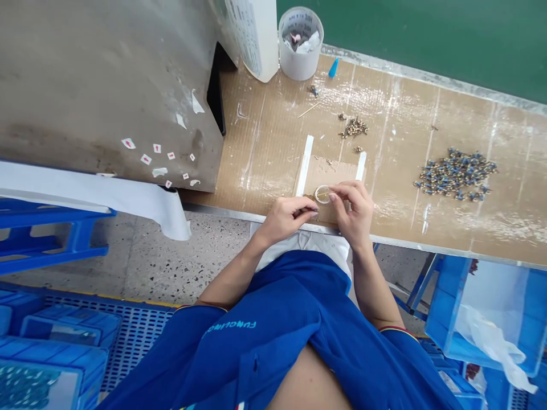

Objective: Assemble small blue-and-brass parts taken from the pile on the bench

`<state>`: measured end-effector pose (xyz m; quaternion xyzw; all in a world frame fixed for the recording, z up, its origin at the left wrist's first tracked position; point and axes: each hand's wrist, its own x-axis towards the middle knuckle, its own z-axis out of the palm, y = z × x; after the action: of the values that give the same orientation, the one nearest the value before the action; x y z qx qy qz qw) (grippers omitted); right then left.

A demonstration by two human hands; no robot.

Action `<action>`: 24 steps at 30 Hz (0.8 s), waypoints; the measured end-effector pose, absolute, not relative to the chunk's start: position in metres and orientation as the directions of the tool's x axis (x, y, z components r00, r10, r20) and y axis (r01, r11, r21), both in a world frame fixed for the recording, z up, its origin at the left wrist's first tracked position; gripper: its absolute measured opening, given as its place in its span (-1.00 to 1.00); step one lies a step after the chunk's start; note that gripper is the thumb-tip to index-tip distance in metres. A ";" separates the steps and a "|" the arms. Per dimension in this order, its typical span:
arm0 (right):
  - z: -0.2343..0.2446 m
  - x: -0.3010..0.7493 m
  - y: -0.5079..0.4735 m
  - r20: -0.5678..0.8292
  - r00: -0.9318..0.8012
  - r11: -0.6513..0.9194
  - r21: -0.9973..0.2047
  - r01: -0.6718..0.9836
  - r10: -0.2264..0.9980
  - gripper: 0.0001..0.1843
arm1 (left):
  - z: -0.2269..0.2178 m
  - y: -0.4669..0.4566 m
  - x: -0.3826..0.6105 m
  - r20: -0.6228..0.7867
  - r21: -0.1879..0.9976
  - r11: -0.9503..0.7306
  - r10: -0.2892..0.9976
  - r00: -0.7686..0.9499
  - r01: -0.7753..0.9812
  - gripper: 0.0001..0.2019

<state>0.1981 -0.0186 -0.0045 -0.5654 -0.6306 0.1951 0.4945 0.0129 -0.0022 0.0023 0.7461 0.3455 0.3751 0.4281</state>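
My left hand (pixel 287 217) is at the table's near edge, thumb and fingers pinched together. Whatever is between its fingertips is too small to name. My right hand (pixel 355 212) is closed in a pinch on a thin pale stick, like a toothpick (pixel 323 194), which reaches over a small round white dish (pixel 317 195). The dish lies between my two hands on a cardboard piece (pixel 342 171) flanked by two white strips. A few tiny metal bits (pixel 329 163) lie on the cardboard beyond the dish.
A pile of small blue-and-gold metal parts (pixel 457 173) is on the right, and a smaller gold pile (pixel 355 127) further back. A white tub (pixel 300 61), a blue cap (pixel 334 68) and a loose toothpick (pixel 308 110) lie beyond. A metal housing (pixel 171 74) blocks the left.
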 end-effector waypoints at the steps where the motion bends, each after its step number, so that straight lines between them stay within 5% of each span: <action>1: -0.005 0.202 -0.017 0.386 0.131 0.275 -0.821 0.501 0.913 -0.72 | 0.002 -0.002 0.012 0.260 0.898 -0.392 0.838 0.479 0.199 -0.95; 5: -0.003 0.237 0.008 0.316 0.191 0.173 -0.830 0.530 0.929 -0.54 | 0.000 -0.001 0.010 0.221 0.917 -0.351 0.842 0.491 0.189 -0.93; 16: -0.016 0.279 0.086 0.289 0.096 0.134 -0.681 0.720 0.952 -0.87 | 0.001 -0.002 0.009 0.266 0.899 -0.400 0.824 0.500 0.181 -0.89; 20: -0.001 0.279 0.058 0.263 0.161 0.102 -0.763 0.638 0.951 -0.87 | 0.002 -0.002 0.007 0.274 0.898 -0.408 0.812 0.515 0.167 -0.89; 24: 0.008 0.254 -0.001 0.136 0.285 0.027 -0.934 0.356 0.949 -0.68 | 0.000 -0.001 0.008 0.341 0.855 -0.487 0.785 0.517 0.177 -0.90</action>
<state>0.2542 -0.0008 0.0082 -0.6301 -0.5176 0.2992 0.4956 0.0084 -0.0006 0.0000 0.7738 0.3108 0.3807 0.3996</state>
